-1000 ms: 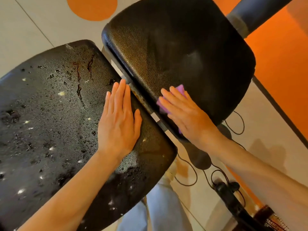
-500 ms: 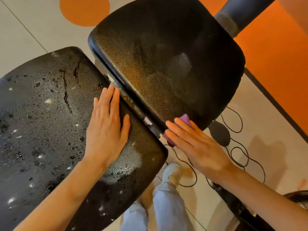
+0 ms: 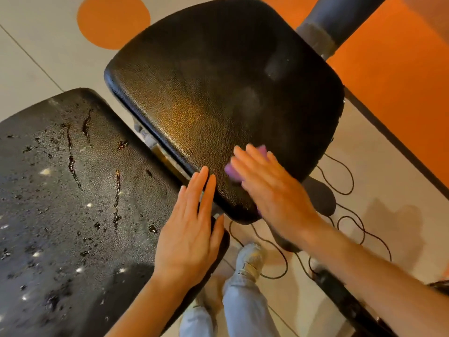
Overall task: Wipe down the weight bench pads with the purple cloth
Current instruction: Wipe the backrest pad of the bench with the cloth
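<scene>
Two black textured bench pads fill the view. The left pad [image 3: 73,203] is wet, with droplets and dark streaks across it. The upper right pad [image 3: 218,93] looks dull and mostly dry. My right hand [image 3: 269,190] presses flat on the purple cloth [image 3: 233,166] at that pad's near corner; only the cloth's edges show past my fingers. My left hand [image 3: 192,229] lies flat with fingers together on the left pad's near right corner, its fingertips reaching the gap between the pads.
A thick dark post [image 3: 335,23] rises at the top right. Black cables [image 3: 340,215] loop on the pale floor under the right pad. A black frame bar [image 3: 352,305] runs at the lower right. My legs and shoes [image 3: 250,261] stand below the pads.
My right hand has slid the cloth from the pad's lower edge back up onto its near corner. The view has shifted, and my left hand now sits at the left pad's corner.
</scene>
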